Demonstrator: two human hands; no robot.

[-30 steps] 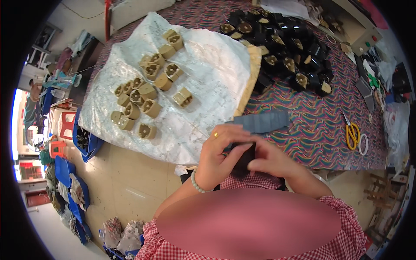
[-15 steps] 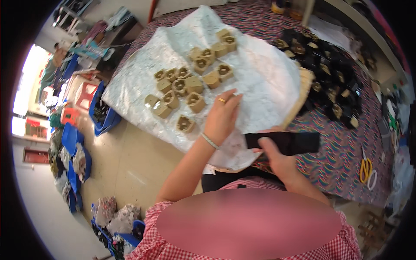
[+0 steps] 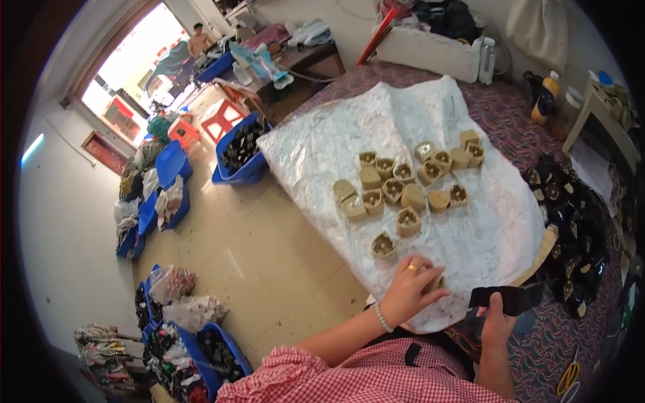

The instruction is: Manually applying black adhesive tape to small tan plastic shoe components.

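Left hand (image 3: 408, 294) moved off black strip (image 3: 524, 300) to tan block (image 3: 437, 285), near worktop's (image 3: 537, 359) front edge; fingers curled over it, couldn't tell if pinching. Right hand (image 3: 498, 325) pinched strip, likely leaving left free.

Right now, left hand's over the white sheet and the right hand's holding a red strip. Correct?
Not quite: the strip is black, not red, as the head view shows. The right hand does hold it, and the left hand is over the white sheet.
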